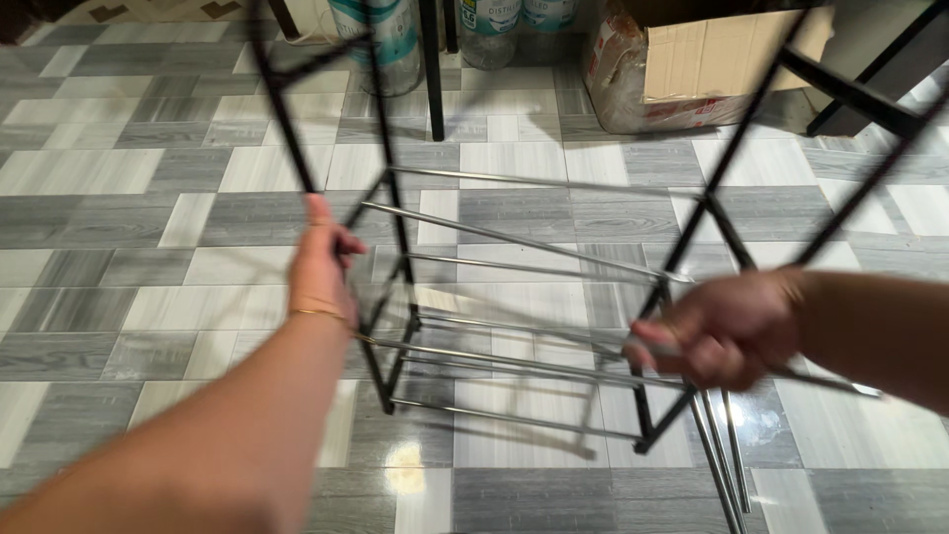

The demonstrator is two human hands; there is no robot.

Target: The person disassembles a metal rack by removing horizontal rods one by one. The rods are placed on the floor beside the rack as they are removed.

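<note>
Hands grip rack (514,297); cardboard box (707,59) contents hidden beyond.

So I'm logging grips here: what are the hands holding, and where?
The left hand steadies the rack by its black side frame; the right hand grips a silver rod near its end.

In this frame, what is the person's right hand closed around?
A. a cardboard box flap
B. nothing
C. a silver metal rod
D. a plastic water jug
C: the right hand is fisted around a silver rod at the rack's right side frame.
</note>
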